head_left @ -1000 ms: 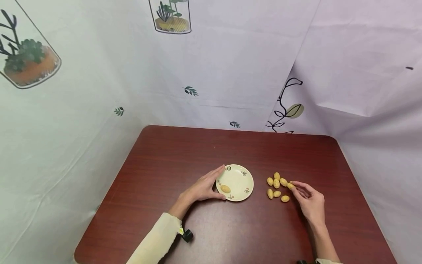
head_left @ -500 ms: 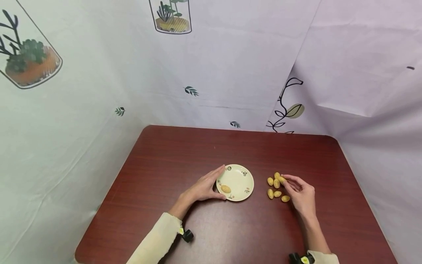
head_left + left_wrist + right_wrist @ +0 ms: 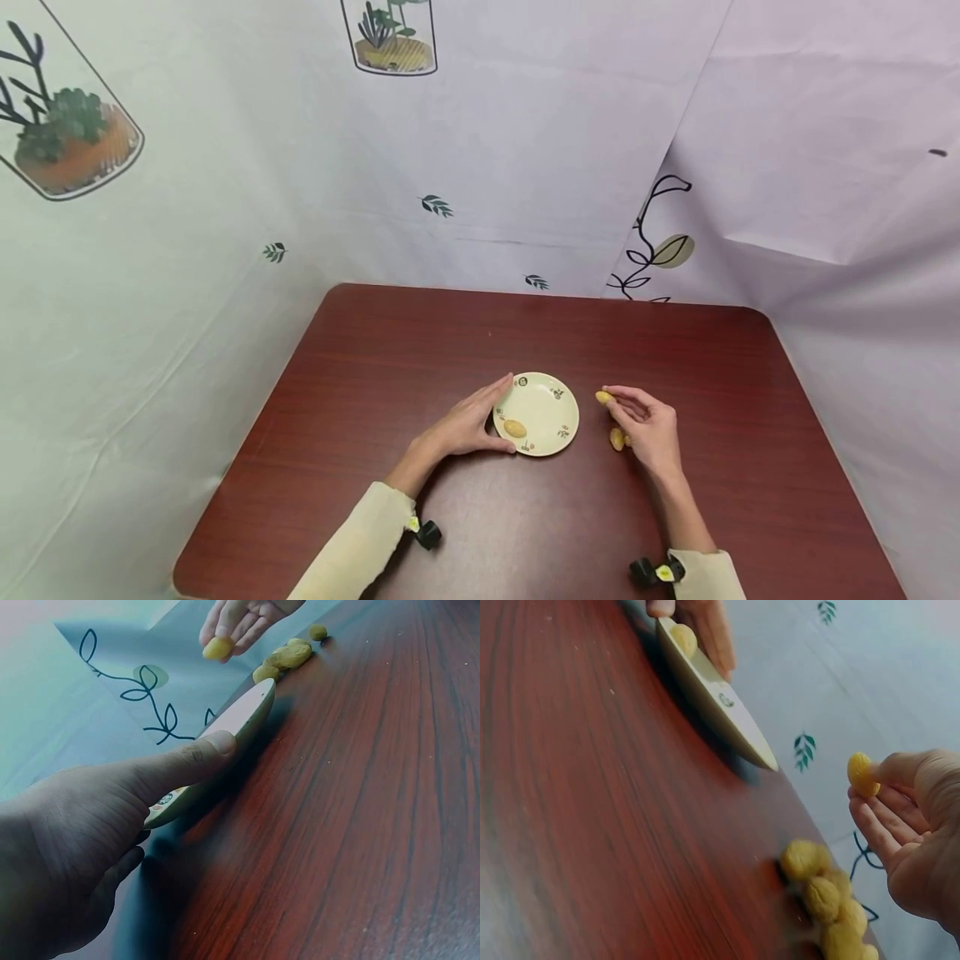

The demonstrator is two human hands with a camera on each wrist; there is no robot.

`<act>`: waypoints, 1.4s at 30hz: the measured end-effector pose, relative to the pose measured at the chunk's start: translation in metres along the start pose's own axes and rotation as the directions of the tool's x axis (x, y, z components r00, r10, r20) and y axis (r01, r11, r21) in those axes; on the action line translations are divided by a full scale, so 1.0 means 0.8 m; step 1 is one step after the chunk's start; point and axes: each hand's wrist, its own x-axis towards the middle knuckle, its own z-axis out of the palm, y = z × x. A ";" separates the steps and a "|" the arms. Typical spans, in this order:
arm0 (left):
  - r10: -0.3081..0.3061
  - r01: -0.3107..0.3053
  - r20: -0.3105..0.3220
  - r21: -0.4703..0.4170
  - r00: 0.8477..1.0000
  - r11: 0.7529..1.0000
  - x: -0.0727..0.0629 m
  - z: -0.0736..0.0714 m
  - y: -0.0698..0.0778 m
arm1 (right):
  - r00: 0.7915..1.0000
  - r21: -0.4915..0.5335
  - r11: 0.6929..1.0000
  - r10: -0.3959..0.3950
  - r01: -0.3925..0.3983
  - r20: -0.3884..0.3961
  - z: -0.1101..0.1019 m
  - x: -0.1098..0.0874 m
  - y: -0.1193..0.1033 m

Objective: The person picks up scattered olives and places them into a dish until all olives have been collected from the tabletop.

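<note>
A small cream plate (image 3: 546,408) with printed motifs rests on the brown table. My left hand (image 3: 468,423) holds its left edge, thumb and fingers spread along the rim; in the left wrist view the thumb lies on it. One yellow wrinkled oval nut (image 3: 515,428) lies on the plate near that thumb. Right of the plate, my right hand (image 3: 648,429) pinches another yellow nut (image 3: 862,775) between thumb and fingertips, raised above the table. Below it several more yellow nuts (image 3: 823,898) lie in a cluster, mostly hidden behind the right hand in the head view.
The brown wooden table (image 3: 510,533) has rounded far corners. Pale cloth (image 3: 480,142) printed with plants and leaves surrounds it at the back and sides. A small black camera (image 3: 428,535) sits on the left wrist, a matching camera (image 3: 645,573) on the right.
The right hand has moved left across the nuts and now holds one up, closer to the plate. The left hand and plate have stayed in place.
</note>
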 end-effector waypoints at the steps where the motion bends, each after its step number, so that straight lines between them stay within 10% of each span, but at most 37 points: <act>1: 0.002 -0.002 -0.002 0.001 1.000 1.000 0.000 0.000 0.000 | 1.000 0.001 1.000 -0.003 0.003 0.013 0.003 0.001 0.001; 42: 0.002 -0.002 0.001 0.004 1.000 1.000 0.001 0.000 -0.002 | 0.946 -0.203 0.975 -0.020 0.090 0.322 0.090 -0.018 0.019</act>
